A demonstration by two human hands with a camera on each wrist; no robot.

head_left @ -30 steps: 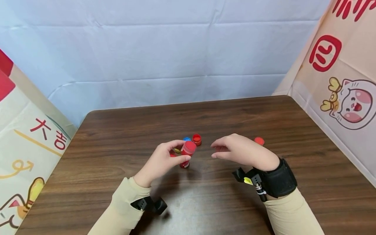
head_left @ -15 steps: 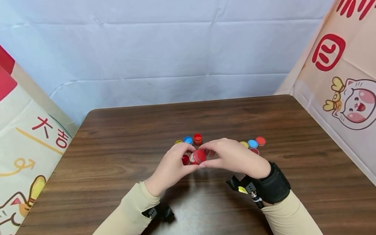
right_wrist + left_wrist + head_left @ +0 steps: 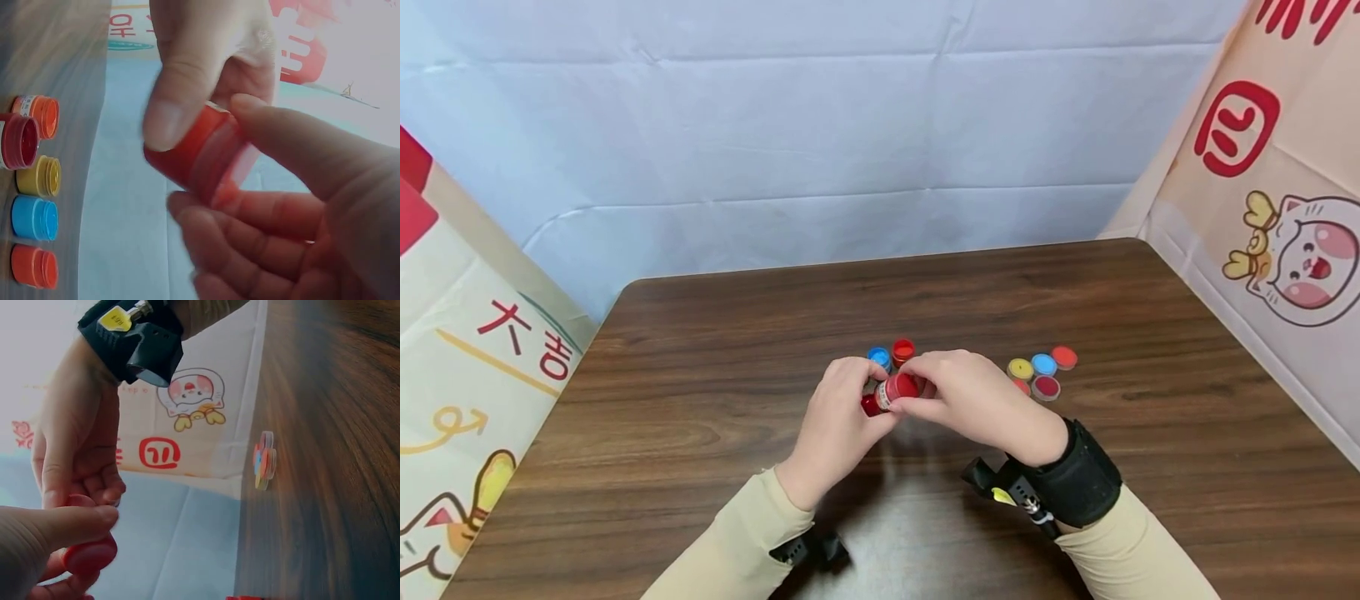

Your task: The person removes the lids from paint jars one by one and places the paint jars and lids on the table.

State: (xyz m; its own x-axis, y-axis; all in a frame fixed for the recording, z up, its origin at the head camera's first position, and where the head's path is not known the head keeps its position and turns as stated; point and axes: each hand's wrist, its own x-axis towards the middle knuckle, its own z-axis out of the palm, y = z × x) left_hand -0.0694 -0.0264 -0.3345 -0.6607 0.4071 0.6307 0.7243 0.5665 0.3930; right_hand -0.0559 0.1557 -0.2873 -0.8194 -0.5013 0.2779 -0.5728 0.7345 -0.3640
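My left hand (image 3: 835, 408) grips a small red paint jar (image 3: 190, 153), tilted on its side with its lid toward the right. The right hand (image 3: 966, 400) pinches the red lid (image 3: 905, 385) at the jar's other end, thumb on the near side and fingers behind. In the left wrist view, the left thumb crosses in front of the red jar (image 3: 90, 555). Just beyond the held jar, on the table, stand an open dark red jar (image 3: 22, 142), an orange-red jar (image 3: 45, 115), a yellow jar (image 3: 42, 175), a blue jar (image 3: 36, 219) and a red jar (image 3: 34, 265).
Right of the hands, loose lids lie grouped on the wooden table (image 3: 737, 350): a yellow lid (image 3: 1020, 369), a blue lid (image 3: 1044, 364), a red lid (image 3: 1064, 357), a dark red lid (image 3: 1046, 387) and one partly hidden. Pale cloth (image 3: 820, 150) hangs behind.
The left hand has tipped the red jar from nearly upright onto its side. My right hand has come left from apart and taken hold of its lid, uncovering the loose lids.
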